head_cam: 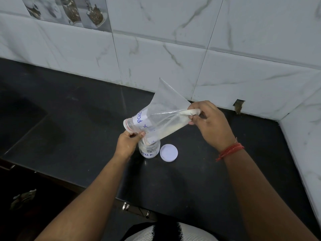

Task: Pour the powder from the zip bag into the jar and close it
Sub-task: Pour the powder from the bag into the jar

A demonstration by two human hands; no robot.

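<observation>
A wall of white marble-look tiles (173, 40) with grey veins runs behind and turns a corner at the right; one band of tiles at upper left carries printed pictures of food (69, 13). A small broken hole (238, 106) shows in the bottom row of tiles, just above the counter edge. Below the wall lies one black stone worktop (78, 119), dull and bare over most of its left half.

One person stands at it, both forearms reaching in from the bottom, a thread band of red (229, 151) tied round the right wrist.

One clear zip bag (161, 108) is held tilted between the two hands, its sealed bottom corner up and to the right, its red-striped mouth down and to the left. A white label on it bears blue handwriting. The right hand (210, 124) is closed on the raised end, bunching the plastic, where a clump of pale powder (191, 112) sits; a thin streak of powder lies along the lower fold. The left hand (128, 143) pinches the mouth of the bag, holding it over the jar.

One small clear jar (149, 149), open, stands upright on the worktop directly under the bag's mouth, touching the left hand; its label reads MILK. How much powder is inside cannot be told.

One round white lid (168, 152) lies flat on the worktop just to the right of the jar.
</observation>
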